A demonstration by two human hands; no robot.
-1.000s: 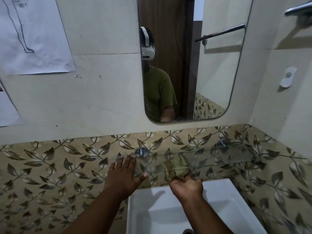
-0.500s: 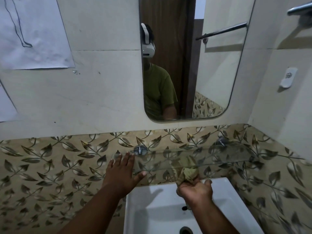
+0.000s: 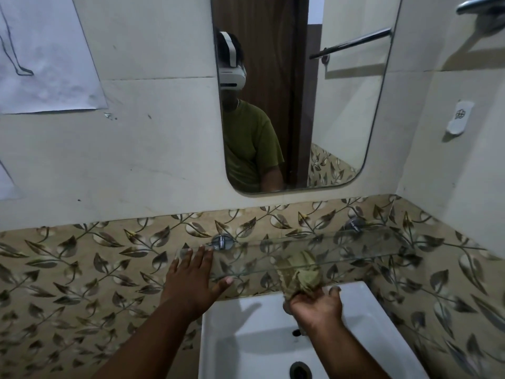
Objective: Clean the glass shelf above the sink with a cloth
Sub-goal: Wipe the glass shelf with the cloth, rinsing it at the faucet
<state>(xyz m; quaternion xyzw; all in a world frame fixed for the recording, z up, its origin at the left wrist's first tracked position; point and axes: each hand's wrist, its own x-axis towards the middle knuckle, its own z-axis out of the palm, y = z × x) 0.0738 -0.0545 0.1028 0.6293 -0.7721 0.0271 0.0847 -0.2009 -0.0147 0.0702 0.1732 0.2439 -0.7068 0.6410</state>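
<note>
A clear glass shelf (image 3: 355,248) runs along the leaf-patterned tiles above the white sink (image 3: 246,318), held by two chrome brackets. My left hand (image 3: 192,280) lies flat, fingers spread, on the shelf's left end. My right hand (image 3: 317,305) is palm up below the shelf's front edge, gripping a bunched olive-green cloth (image 3: 299,273). The cloth's upper part presses against the glass near the middle and shows through it.
A mirror (image 3: 341,105) hangs above the shelf and reflects a person in a green shirt. Paper sheets (image 3: 46,58) are stuck on the left wall. A white holder (image 3: 460,117) and a chrome rail (image 3: 481,5) are fixed to the right wall. The sink drain (image 3: 300,371) is below.
My right hand has drawn the cloth back toward me and slightly right, down to the shelf's front edge. My left hand has stayed on the shelf's left end.
</note>
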